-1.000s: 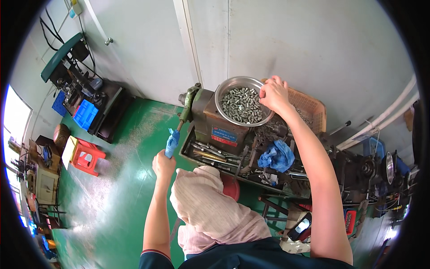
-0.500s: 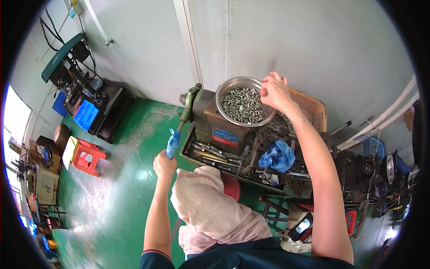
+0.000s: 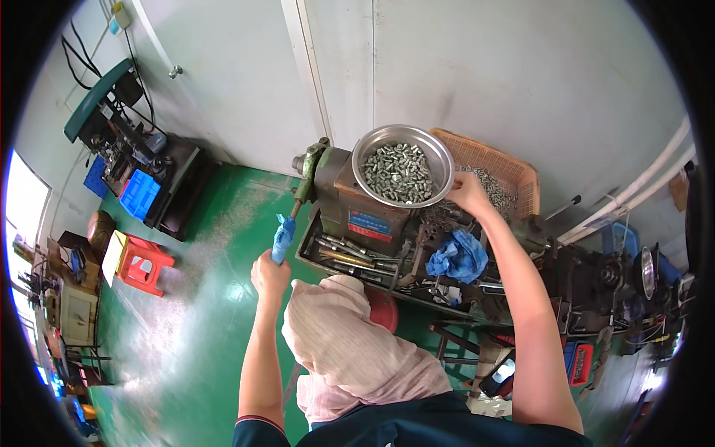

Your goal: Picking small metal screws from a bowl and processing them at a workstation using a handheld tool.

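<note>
The left arm point(image 3: 258, 350) reaches forward from the lower edge, nearly straight, its fist, the left hand point(image 3: 270, 274), closed around the lower end of a lever point(image 3: 284, 237) wrapped in blue. The lever stands left of the machine point(image 3: 341, 179); its long axis runs away from the person, leaning slightly right, and its far end meets a green bracket point(image 3: 310, 170).

The right arm point(image 3: 530, 320) stretches forward and bends inward to the left. The right hand point(image 3: 469, 195) is just beside the lower right rim of a steel bowl point(image 3: 445, 158), fingers curled together and narrow; whether they hold anything cannot be told. The bowl sits on the machine, full of short metal pins point(image 3: 400, 171) pointing every way. Behind the hand is an orange basket point(image 3: 527, 179).
</note>
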Tool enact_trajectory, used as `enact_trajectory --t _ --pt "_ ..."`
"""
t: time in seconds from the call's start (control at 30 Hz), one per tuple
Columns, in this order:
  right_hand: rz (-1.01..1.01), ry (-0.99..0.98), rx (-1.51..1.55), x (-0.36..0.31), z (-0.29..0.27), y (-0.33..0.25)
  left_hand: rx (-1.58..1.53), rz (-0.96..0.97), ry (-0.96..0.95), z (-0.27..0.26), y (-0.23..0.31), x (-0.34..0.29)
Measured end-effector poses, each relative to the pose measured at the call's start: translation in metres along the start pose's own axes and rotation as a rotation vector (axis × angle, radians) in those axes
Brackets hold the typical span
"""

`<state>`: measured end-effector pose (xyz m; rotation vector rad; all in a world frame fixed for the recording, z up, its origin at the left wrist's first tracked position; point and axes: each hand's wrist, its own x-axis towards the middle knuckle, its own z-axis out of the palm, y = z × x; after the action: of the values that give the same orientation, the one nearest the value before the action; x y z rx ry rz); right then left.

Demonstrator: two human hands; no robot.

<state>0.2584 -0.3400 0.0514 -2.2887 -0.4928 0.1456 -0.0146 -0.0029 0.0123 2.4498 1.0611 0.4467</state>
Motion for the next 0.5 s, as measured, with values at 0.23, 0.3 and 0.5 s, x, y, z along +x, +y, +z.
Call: enact_trajectory --t 0.23,0.3,0.5 --pt "-0.025 -0.074 0.120 -0.005 0.024 0.013 0.005 -0.001 -0.003 0.002 -0.001 0.001" --pt "-0.015 -0.092 0.099 -0.006 0.024 0.011 0.009 -0.011 -0.015 0.000 -0.001 0.001" --pt "-0.089 -0.049 0.156 -0.006 0.027 0.012 0.009 -0.004 -0.012 0.002 0.000 0.001"
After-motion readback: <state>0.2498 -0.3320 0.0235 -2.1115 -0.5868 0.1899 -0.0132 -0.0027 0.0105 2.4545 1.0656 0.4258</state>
